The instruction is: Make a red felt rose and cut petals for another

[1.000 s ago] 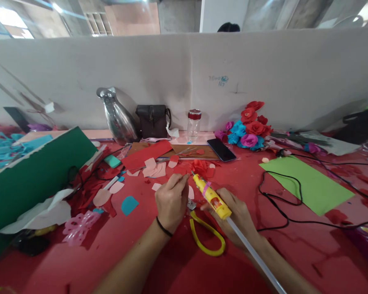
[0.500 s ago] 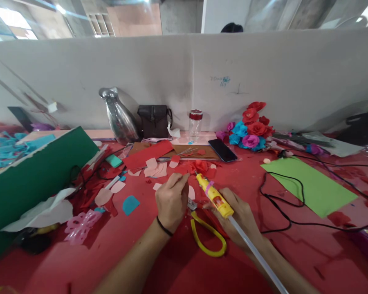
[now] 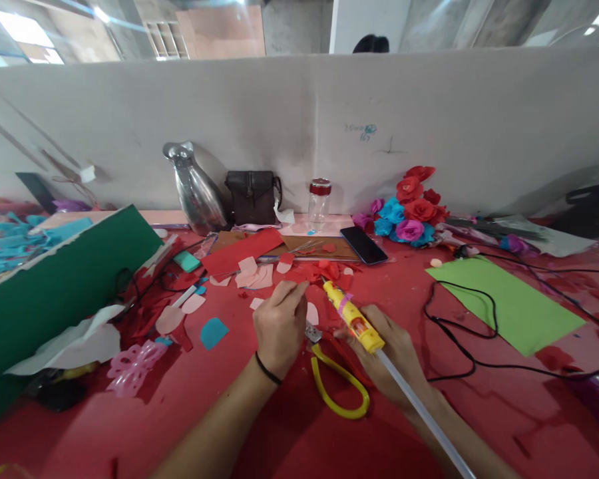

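Left hand [image 3: 282, 326] curled closed, any contents hidden, just apart from right hand [image 3: 397, 346], clamped on yellow glue gun [image 3: 354, 317]; nozzle [image 3: 325, 281] near left hand. Between wrists, yellow-handled tool [image 3: 352, 414] on red table [image 3: 279, 442]; beyond, pink scraps [image 3: 262, 276], phone [image 3: 363, 245], paper bouquet [image 3: 413, 209].

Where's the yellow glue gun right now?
In the head view, the yellow glue gun is right of centre, in the grip of the right hand, its tip near the left hand.

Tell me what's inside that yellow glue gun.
A whitish glue stick runs into the rear of the yellow glue gun, which the right hand holds. The gun's body covers the rest, so how far in the stick reaches cannot be seen.
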`<act>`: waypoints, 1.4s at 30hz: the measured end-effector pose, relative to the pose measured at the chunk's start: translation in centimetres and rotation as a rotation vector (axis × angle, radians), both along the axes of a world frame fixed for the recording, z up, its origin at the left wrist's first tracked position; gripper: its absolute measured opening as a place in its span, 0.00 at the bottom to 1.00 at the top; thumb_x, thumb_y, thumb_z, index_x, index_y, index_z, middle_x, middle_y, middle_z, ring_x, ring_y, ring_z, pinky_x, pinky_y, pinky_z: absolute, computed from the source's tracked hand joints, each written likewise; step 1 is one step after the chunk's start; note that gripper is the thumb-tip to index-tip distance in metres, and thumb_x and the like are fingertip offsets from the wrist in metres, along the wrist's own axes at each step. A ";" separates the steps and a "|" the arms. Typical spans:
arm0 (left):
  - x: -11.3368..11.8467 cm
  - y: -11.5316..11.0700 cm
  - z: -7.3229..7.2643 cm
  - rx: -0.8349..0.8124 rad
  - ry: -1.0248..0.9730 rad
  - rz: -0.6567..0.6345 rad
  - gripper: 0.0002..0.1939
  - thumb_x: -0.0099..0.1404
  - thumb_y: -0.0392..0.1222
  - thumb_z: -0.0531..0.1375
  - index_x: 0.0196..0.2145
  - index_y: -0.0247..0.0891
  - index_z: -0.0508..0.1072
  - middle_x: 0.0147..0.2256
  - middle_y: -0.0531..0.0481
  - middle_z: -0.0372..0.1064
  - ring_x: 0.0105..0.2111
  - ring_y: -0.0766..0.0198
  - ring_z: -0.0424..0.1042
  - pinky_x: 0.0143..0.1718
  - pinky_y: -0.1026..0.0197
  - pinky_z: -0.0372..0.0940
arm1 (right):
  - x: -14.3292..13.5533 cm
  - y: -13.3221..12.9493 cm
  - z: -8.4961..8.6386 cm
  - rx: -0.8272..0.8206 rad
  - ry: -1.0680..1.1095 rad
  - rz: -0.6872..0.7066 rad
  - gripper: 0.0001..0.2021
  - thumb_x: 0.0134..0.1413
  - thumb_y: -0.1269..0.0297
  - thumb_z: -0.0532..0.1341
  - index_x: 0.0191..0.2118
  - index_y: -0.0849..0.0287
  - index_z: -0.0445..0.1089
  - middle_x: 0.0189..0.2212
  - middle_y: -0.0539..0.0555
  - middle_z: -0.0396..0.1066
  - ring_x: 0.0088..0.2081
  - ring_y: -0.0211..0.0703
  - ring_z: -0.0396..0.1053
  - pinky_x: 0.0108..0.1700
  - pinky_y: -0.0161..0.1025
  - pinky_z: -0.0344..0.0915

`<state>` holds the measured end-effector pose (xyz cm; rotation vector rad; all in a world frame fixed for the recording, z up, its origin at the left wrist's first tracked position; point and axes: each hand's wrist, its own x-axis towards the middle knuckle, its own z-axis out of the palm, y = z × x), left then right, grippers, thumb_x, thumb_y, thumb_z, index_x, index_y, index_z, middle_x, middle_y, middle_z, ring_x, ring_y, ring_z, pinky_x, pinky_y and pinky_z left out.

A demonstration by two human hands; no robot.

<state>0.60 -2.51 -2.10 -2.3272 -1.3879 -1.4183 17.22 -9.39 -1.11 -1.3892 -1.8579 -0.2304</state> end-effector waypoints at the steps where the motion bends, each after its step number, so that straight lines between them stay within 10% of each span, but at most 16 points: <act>1: 0.0 0.0 0.1 -0.004 0.005 -0.003 0.14 0.66 0.33 0.52 0.42 0.38 0.77 0.34 0.49 0.74 0.30 0.68 0.72 0.31 0.68 0.64 | 0.0 0.0 0.0 0.013 -0.008 0.001 0.14 0.64 0.59 0.51 0.27 0.55 0.62 0.21 0.49 0.66 0.22 0.37 0.67 0.20 0.31 0.57; 11: 0.0 0.2 0.1 -0.158 -0.134 -0.021 0.14 0.66 0.35 0.53 0.40 0.39 0.78 0.35 0.48 0.74 0.32 0.67 0.71 0.32 0.66 0.63 | 0.2 0.2 0.0 0.039 0.046 -0.023 0.14 0.64 0.56 0.51 0.29 0.56 0.62 0.21 0.49 0.67 0.22 0.37 0.68 0.21 0.31 0.58; 23: 0.4 1.4 0.6 -0.850 -1.045 -0.170 0.11 0.50 0.40 0.63 0.33 0.35 0.78 0.28 0.49 0.74 0.28 0.66 0.68 0.30 0.64 0.61 | 0.6 -0.2 -0.3 0.003 0.201 -0.015 0.13 0.61 0.53 0.55 0.30 0.55 0.62 0.20 0.48 0.66 0.21 0.37 0.68 0.21 0.30 0.60; 35: 0.0 1.8 1.6 -0.837 -1.402 -0.295 0.13 0.43 0.40 0.67 0.29 0.35 0.76 0.20 0.58 0.64 0.20 0.74 0.57 0.24 0.67 0.53 | 7.7 1.4 -0.4 -0.706 -0.249 -0.321 0.05 0.51 0.65 0.59 0.36 0.58 0.66 0.33 0.56 0.71 0.32 0.47 0.71 0.27 0.36 0.54; 42: -0.1 1.4 2.1 -0.909 -1.503 -0.484 0.13 0.42 0.40 0.70 0.27 0.35 0.74 0.21 0.58 0.63 0.20 0.74 0.58 0.23 0.68 0.53 | 9.0 1.3 -0.1 -0.565 -0.379 -0.356 0.12 0.48 0.63 0.64 0.40 0.62 0.72 0.40 0.63 0.72 0.42 0.55 0.70 0.41 0.44 0.62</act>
